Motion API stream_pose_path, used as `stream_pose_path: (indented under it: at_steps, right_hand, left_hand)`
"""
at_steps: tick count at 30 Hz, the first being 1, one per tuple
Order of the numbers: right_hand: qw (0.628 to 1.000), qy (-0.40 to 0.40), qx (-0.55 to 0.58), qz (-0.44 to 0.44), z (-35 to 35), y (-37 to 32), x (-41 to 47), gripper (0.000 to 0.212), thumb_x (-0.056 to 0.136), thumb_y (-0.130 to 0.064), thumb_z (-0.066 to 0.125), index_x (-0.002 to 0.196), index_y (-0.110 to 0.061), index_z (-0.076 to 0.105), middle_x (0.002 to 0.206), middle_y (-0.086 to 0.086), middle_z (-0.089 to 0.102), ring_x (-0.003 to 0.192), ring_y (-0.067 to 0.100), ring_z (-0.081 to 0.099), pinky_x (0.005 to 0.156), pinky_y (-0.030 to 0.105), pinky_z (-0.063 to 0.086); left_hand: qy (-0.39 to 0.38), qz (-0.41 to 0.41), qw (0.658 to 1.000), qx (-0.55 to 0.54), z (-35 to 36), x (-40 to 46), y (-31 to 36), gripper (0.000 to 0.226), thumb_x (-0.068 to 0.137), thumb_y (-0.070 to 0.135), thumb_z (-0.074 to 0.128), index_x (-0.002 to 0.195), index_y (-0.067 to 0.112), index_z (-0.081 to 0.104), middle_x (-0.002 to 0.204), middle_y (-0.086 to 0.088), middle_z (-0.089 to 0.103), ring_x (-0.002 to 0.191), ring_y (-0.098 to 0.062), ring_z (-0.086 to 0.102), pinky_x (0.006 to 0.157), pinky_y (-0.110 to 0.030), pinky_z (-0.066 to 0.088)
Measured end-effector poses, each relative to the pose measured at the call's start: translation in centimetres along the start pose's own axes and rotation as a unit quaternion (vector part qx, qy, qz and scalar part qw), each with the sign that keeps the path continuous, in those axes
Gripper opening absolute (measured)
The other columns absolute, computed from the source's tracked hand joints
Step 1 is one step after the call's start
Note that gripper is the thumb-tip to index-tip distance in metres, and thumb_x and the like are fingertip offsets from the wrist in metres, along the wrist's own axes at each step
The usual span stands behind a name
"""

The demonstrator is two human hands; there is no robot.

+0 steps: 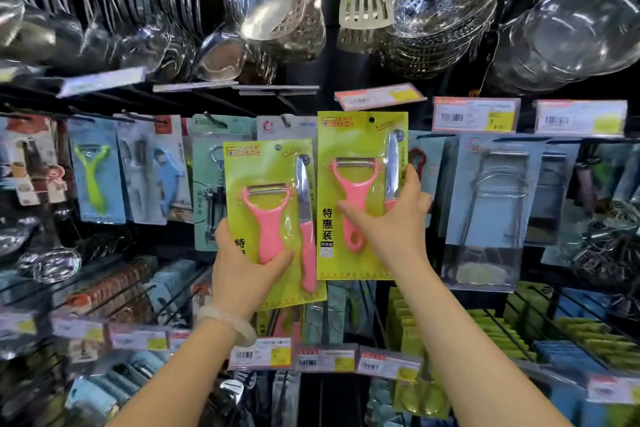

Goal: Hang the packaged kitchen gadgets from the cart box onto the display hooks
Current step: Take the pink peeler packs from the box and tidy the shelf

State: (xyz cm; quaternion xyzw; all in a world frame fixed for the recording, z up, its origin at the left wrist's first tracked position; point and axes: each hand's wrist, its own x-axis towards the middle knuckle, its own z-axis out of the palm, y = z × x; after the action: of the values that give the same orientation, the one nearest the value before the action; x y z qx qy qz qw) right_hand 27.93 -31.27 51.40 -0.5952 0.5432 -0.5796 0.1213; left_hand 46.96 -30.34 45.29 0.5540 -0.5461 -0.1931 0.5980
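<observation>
Both hands are holding 2 green packs: right hand (391, 208) should be sliding its pack's (360, 191) hole onto a hook; left hand (246, 270) is keeping its pack (270, 218) low.

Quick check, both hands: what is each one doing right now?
Left hand: grips the lower peeler pack, thumb across its front.
Right hand: grips the higher peeler pack, raised toward the display hooks; not clear whether it hangs yet.
</observation>
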Motion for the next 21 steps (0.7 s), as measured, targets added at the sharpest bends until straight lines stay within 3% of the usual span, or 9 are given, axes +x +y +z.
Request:
stream_pose_path:
  at_steps: [5,9,15,21]
  right_hand:
    - [1.000,0.013,-0.006,-0.014,0.8,0.7,0.1,0.117,0.064,-0.052,0.079,0.149,-0.028,0.002,0.137,0.004,0.022,0.108,0.015,0.040,0.092,0.030,0.034]
    - [0.999,0.013,-0.024,-0.017,1.2,1.2,0.2,0.118,0.064,-0.053,0.079,0.150,-0.027,0.001,0.133,0.004,0.023,0.107,0.016,0.041,0.094,0.032,0.037]
    - [1.000,0.012,-0.026,0.009,1.3,2.3,1.6,0.117,0.061,-0.050,0.082,0.149,-0.031,0.006,0.131,0.006,0.023,0.108,0.019,0.040,0.095,0.034,0.036]
    - [0.992,0.013,-0.105,0.062,2.9,3.4,5.7,0.115,0.061,-0.048,0.083,0.147,-0.034,0.007,0.134,0.014,0.025,0.114,0.034,0.048,0.095,0.046,0.046]
  left_hand:
    - [0.003,0.002,1.000,0.004,-0.2,0.6,-0.2,0.107,0.070,0.030,0.082,0.148,0.019,0.010,0.146,-0.006,0.035,0.125,-0.026,0.042,0.102,-0.041,0.038]
    - [0.013,-0.003,1.000,0.010,-0.6,0.9,-0.7,0.107,0.068,0.034,0.083,0.147,0.023,0.012,0.145,-0.007,0.037,0.126,-0.029,0.043,0.103,-0.048,0.040]
    - [0.023,-0.003,1.000,0.014,-1.4,1.2,-1.1,0.106,0.070,0.032,0.082,0.148,0.021,0.011,0.144,-0.005,0.036,0.127,-0.028,0.042,0.102,-0.043,0.040]
    - [0.025,0.009,1.000,0.013,-1.8,1.0,-1.0,0.099,0.070,0.027,0.081,0.145,0.024,0.016,0.123,0.005,0.041,0.106,-0.018,0.046,0.085,-0.034,0.042]
